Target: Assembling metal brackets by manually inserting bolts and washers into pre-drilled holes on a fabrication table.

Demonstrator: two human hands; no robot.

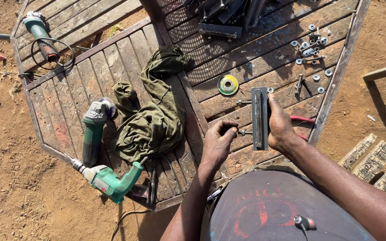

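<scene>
A flat grey metal bar with a long slot (259, 117) lies upright on edge on the wooden table top (255, 49). My right hand (279, 125) grips its right side. My left hand (220, 140) pinches a bolt (244, 132) that sticks out of the bar's left face near its lower end. A second bolt (243, 102) pokes out higher up on the same side. A red-handled tool (302, 119) lies just behind my right hand.
Loose washers, nuts and bolts (311, 47) are scattered at the table's far right. A green-yellow grinding disc (228, 84), an olive cloth (153, 111), a green angle grinder (94, 131), a green drill (110, 180), another grinder (41, 35) and dark metal parts (224, 15) lie about.
</scene>
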